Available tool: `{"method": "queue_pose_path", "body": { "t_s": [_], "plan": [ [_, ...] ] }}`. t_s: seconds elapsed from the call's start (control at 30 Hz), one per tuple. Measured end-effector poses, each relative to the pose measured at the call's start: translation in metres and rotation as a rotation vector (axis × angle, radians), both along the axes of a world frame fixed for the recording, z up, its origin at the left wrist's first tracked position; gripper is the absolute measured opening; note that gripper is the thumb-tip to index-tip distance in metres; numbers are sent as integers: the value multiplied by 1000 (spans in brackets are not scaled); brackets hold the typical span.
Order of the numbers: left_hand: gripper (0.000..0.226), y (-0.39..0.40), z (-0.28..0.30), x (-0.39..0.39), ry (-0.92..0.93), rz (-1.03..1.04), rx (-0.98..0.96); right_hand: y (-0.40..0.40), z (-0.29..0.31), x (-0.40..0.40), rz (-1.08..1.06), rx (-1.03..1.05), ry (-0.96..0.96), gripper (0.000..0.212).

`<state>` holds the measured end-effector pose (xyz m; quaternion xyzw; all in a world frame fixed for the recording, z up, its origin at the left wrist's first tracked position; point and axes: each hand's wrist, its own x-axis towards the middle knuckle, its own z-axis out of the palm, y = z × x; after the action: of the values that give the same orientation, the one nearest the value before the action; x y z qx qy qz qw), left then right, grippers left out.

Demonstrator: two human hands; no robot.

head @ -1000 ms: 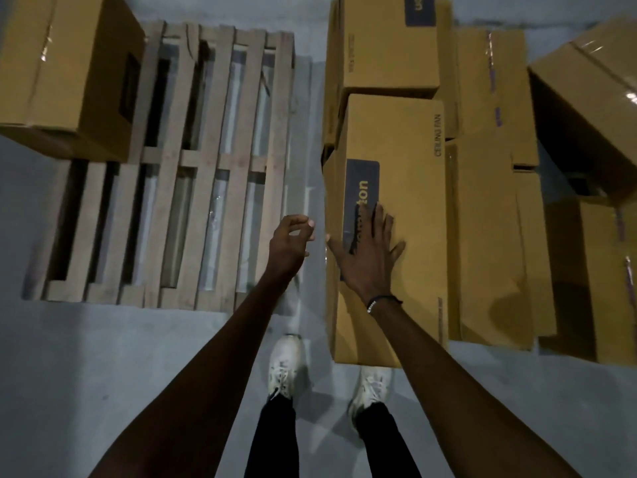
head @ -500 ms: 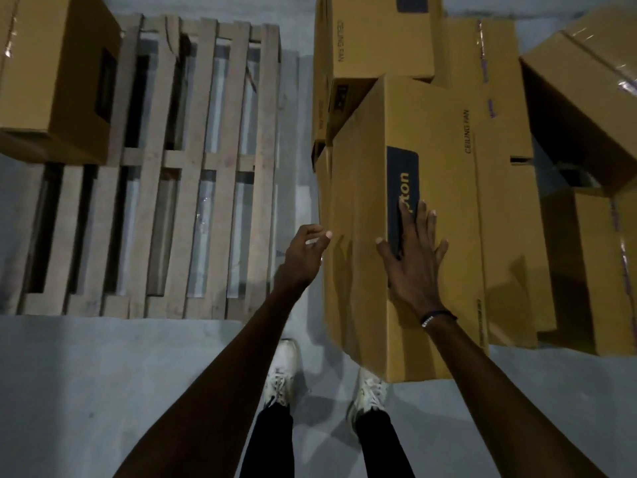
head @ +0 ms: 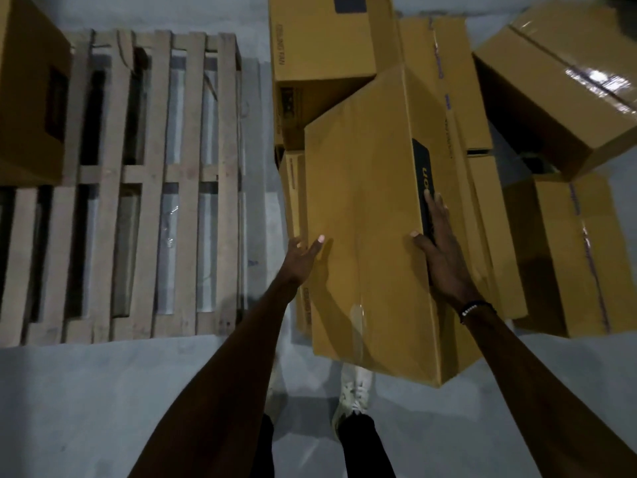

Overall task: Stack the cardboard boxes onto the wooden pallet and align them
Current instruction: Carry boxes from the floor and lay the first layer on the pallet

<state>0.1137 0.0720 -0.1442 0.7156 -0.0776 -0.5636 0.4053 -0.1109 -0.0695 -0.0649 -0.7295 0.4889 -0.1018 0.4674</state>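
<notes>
My right hand (head: 439, 250) flat, fingers straight, on labelled side of tilted cardboard box (head: 365, 219); left hand (head: 303, 257) spread against opposite edge; box off pallet, among floor pile; wooden pallet (head: 151, 188) carries one box (head: 31, 91) at far-left corner; I judge stacking barely begun; alignment pending.

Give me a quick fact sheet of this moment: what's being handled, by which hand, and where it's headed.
item: tilted cardboard box
left hand: flat against the box's left side
right hand: flat on the box's right face, over the dark label
destination: wooden pallet, to the person's left
already on pallet: one box, far left corner
waiting: more boxes on the floor
</notes>
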Motion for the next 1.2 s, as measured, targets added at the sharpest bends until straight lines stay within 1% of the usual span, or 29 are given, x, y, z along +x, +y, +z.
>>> {"method": "queue_pose_path", "body": {
  "t_s": [0.03,0.13,0.23,0.27,0.3,0.37,0.4,0.43,0.47,0.5,0.53,0.57,0.63,0.73,0.83,0.9,1.0,1.07,1.13,1.2],
  "plan": [
    [77,-5,-2,-4,19,-10,6,-4,-1,-4,0,5,-5,73],
    [62,-17,-12,-18,32,-67,-34,-14,-2,-14,9,15,-11,76],
    [62,-24,-11,-28,-7,-63,-61,-23,0,-24,-2,64,-25,80],
    [65,-24,-10,-31,-13,-56,-56,-25,1,-27,-1,76,-29,81],
    [74,-24,-7,-32,-17,-46,-48,-26,3,-30,1,81,-31,81],
    [109,-22,1,-34,-19,-24,-18,-27,8,-33,5,99,-38,81],
    [123,-19,6,-34,-25,-14,-12,-28,12,-36,0,110,-48,81],
    [123,-17,12,-34,-26,-7,-12,-28,19,-37,-5,121,-59,82],
    [111,-15,22,-35,-27,7,-28,-30,26,-40,-6,136,-71,84],
    [95,-13,35,-35,-38,17,-54,-30,36,-42,-3,156,-85,85],
    [85,-10,48,-35,-48,21,-69,-31,49,-43,1,173,-98,86],
    [80,-6,61,-35,-71,19,-88,-31,63,-45,0,183,-112,85],
    [78,3,92,-35,-125,17,-128,-28,94,-49,-14,197,-139,82],
    [80,21,151,-35,-189,27,-163,-20,148,-53,-14,209,-191,77],
    [77,42,217,-38,-260,75,-194,-7,201,-55,-4,239,-266,76],
    [69,61,261,-37,-301,126,-210,4,238,-52,21,276,-300,76],
    [65,95,324,-38,-355,195,-234,24,289,-41,80,301,-359,70],
    [61,121,363,-38,-368,253,-247,40,319,-31,104,317,-396,71],
    [62,151,397,-38,-378,305,-255,56,348,-17,133,353,-409,70],
    [66,184,428,-38,-398,357,-260,75,372,-3,184,386,-417,68]
  ]
}}
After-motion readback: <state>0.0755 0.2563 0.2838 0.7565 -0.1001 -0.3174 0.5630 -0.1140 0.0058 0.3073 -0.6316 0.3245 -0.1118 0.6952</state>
